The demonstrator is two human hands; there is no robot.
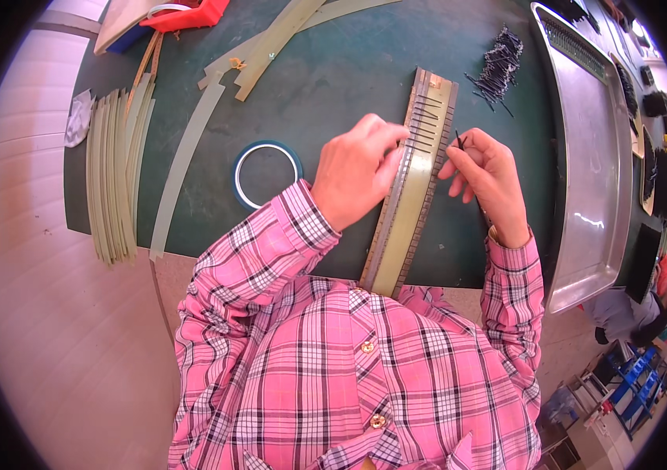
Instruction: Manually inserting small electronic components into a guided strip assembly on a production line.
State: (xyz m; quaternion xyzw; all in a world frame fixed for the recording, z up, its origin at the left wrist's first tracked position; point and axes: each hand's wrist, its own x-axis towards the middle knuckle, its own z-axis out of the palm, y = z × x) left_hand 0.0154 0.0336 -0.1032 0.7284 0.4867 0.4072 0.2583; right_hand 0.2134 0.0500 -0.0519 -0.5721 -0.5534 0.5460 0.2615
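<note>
A long narrow fixture [393, 249] with notched edges runs away from my body on the green table, a pale strip along its middle. Several thin dark pieces [425, 117] lie crosswise over its far half, roughly parallel. My left hand [361, 166] is closed at the fixture's left edge, fingertips pinched together by the nearest crosswise pieces; whatever they grip is hidden. On the other side, my right hand [487, 174] pinches one short dark thin piece [459, 139] between thumb and forefinger, just off the right edge. Beyond it lies a loose pile of similar dark pieces [500, 64].
A blue-edged tape roll [237, 178] lies left of my left hand. Further left are a single pale strip [185, 160] and a stack of strips [108, 180]. More strips [275, 48] and a red container [200, 16] are at the back. A metal tray [584, 204] stands right.
</note>
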